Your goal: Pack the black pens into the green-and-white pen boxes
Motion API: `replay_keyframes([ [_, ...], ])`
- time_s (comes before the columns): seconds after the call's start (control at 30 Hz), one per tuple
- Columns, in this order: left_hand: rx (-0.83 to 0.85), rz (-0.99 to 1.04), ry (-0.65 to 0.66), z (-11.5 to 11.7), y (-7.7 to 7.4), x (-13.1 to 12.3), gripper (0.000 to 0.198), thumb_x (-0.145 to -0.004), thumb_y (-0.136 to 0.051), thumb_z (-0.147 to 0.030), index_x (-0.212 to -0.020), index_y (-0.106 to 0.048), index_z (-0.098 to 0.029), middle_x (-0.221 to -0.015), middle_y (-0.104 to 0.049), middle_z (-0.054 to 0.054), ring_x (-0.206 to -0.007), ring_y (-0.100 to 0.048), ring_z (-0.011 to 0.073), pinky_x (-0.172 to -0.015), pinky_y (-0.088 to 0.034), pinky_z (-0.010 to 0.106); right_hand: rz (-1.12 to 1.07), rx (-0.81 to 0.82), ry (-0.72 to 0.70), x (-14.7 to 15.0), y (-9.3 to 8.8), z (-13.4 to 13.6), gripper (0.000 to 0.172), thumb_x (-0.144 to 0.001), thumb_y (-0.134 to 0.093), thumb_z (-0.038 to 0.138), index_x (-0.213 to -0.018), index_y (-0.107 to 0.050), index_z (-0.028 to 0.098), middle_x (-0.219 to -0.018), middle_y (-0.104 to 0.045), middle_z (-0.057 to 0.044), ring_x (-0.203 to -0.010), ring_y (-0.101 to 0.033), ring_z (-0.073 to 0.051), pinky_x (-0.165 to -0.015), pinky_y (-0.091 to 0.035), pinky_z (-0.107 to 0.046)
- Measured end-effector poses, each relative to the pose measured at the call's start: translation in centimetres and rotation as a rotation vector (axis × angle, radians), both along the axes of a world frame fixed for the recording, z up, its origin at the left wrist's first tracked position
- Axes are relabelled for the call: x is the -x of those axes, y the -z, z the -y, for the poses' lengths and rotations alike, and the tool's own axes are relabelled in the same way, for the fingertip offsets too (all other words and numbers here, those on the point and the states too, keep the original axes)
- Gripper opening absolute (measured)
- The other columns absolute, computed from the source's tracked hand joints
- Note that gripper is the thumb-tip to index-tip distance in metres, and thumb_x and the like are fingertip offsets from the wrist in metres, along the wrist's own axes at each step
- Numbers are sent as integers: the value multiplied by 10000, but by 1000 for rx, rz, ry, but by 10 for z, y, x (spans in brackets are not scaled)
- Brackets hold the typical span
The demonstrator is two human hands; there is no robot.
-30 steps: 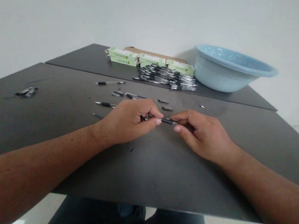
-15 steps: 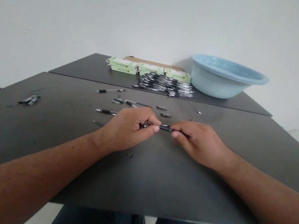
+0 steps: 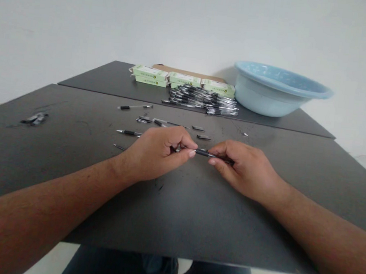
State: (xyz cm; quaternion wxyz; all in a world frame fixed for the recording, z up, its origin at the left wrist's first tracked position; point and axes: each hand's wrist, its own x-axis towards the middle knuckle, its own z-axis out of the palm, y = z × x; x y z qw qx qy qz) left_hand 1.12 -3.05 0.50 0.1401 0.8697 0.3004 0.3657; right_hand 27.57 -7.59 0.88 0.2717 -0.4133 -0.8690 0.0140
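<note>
Both hands hold one black pen just above the dark table. My left hand pinches the pen's left end between thumb and fingers. My right hand is closed round the right end, so that part of the pen is hidden. Only the short black grip section shows between the two hands. Loose pens and pen parts lie on the table just beyond my hands, and another pen lies left of my left hand.
A heap of several pens lies at the back in front of green boxes. A light blue basin stands at the back right. Small dark parts lie far left. The table's near edge runs across below my forearms.
Both hands have stayed closed on the pen at nearly the same spot. The camera view has shifted slightly up and down; the fingers show small adjustments.
</note>
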Motion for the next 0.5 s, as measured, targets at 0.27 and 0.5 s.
replay_keyframes([
  [0.27, -12, 22, 9, 0, 1, 0, 71, -929, -723, -223, -985, -767, -220, -813, -777, -33, -684, -692, 107, -674, -528, 217, -3, 5, 31, 1, -1, 1, 133, -1029, -658, 287, -1102, -748, 223, -988, -846, -44, -850, -789, -195, -765, -567, -287],
  [0.5, 9, 23, -11, 2, 1, -1, 76, -931, -725, -231, -991, -771, -233, -833, -784, -30, -714, -706, 121, -691, -537, 233, 11, 14, 29, 0, 0, 1, 177, -1047, -641, 328, -1127, -757, 221, -983, -847, -42, -825, -781, -192, -750, -554, -286],
])
